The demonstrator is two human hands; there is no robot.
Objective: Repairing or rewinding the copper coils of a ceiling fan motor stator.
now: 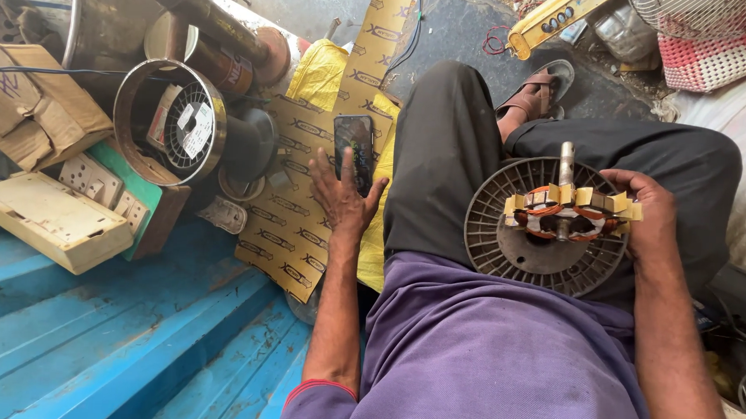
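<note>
Two hands: left touches phone, right grips motor stator.

Your right hand covers the far edge of the motor stator; your fingertips there are out of sight. The ribbed disc hides your lap beneath it. Your left hand masks the lower end of the phone, and its screen content is too small to read. The wire fan guard is cut by the top edge.
</note>
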